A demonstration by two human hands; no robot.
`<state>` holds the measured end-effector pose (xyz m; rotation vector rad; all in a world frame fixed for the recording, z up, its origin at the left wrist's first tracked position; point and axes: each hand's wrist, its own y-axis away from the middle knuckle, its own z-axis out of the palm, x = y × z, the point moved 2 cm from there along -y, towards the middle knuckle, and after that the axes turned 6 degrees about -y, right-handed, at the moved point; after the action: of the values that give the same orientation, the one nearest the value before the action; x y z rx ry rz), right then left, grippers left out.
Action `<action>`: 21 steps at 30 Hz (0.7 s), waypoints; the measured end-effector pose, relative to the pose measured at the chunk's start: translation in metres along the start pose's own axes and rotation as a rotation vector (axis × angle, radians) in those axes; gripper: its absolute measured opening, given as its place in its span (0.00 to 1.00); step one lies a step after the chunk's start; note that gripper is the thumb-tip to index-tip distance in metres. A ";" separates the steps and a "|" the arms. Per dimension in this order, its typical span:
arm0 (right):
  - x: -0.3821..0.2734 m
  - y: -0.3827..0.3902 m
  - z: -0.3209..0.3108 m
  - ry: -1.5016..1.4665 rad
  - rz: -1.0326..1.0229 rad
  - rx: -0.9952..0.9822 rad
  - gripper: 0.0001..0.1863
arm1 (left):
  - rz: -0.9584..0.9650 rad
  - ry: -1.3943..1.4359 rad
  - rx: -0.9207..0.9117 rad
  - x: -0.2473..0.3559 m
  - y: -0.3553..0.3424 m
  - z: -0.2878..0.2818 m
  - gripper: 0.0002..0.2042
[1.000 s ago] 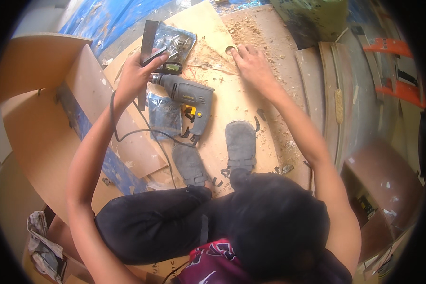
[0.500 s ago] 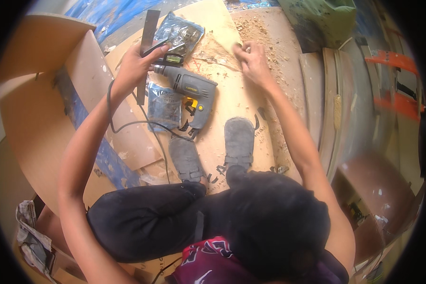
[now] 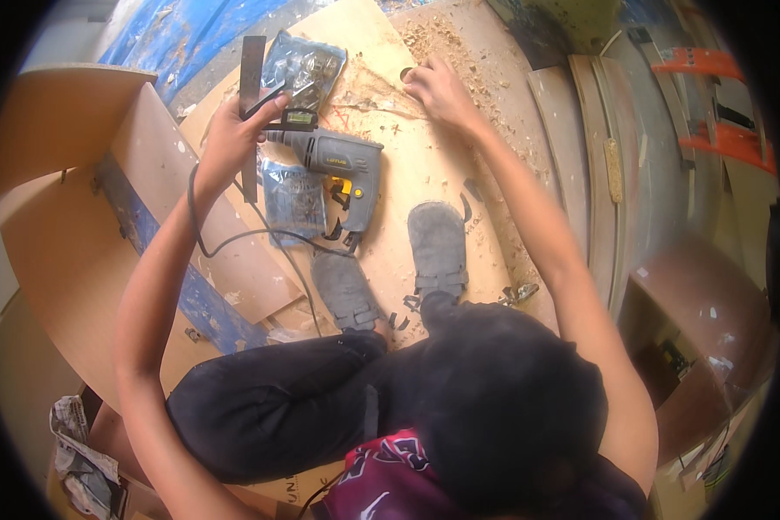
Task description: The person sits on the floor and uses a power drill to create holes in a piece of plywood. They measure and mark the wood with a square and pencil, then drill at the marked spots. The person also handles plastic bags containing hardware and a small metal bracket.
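Note:
My left hand (image 3: 234, 130) is closed around a combination square (image 3: 250, 74) with a long dark blade and a black head holding a green level vial. The blade points away from me, above the plywood board (image 3: 390, 182). At the far side of the board, my right hand (image 3: 446, 94) pinches a small dark round piece (image 3: 406, 74), partly covered by the fingertips. Between my hands and nearer to me, a grey power drill (image 3: 342, 160) with a yellow trigger lies on its side. Two clear plastic bags of dark small parts, one far (image 3: 308, 65) and one near (image 3: 293, 195), lie beside it.
Wood shavings (image 3: 459, 52) litter the board's far right. The drill's black cord (image 3: 234, 234) loops under my left forearm. Curved wooden panels (image 3: 69, 234) stand at left; long boards (image 3: 572, 147) and an orange frame (image 3: 711, 61) lie at right. My grey shoes (image 3: 438, 243) rest on the board.
The whole view has shifted slightly. My right hand has moved a little farther away with the round piece, which shows more plainly now. My left hand keeps hold of the combination square.

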<state>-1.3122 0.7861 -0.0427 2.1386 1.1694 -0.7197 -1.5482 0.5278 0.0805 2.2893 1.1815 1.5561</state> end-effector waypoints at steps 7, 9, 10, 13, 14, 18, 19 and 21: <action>0.002 -0.001 -0.035 0.275 0.168 -0.272 0.10 | -0.031 0.100 0.074 -0.013 0.003 -0.013 0.21; -0.016 0.019 -0.044 0.257 -0.012 0.018 0.12 | -0.042 0.109 0.110 -0.023 0.005 -0.019 0.22; -0.013 0.015 -0.037 0.272 -0.075 0.008 0.15 | -0.059 0.107 0.126 -0.027 0.008 -0.023 0.22; -0.005 0.011 -0.021 0.345 -0.187 0.021 0.20 | -0.056 0.112 0.123 -0.027 0.006 -0.022 0.22; -0.007 0.011 -0.017 0.376 -0.200 0.041 0.20 | -0.056 0.116 0.126 -0.026 0.008 -0.023 0.22; -0.007 0.020 -0.004 0.471 -0.185 0.104 0.19 | -0.037 0.132 0.117 -0.018 0.016 -0.023 0.22; -0.006 0.021 -0.001 0.442 -0.185 0.110 0.16 | -0.034 0.126 0.112 -0.017 0.017 -0.024 0.22; -0.005 0.020 0.002 0.386 -0.190 0.118 0.13 | -0.030 0.116 0.105 -0.015 0.019 -0.024 0.22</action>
<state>-1.2975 0.7727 -0.0355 2.3556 1.5823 -0.4747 -1.5609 0.4979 0.0898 2.2594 1.3509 1.6742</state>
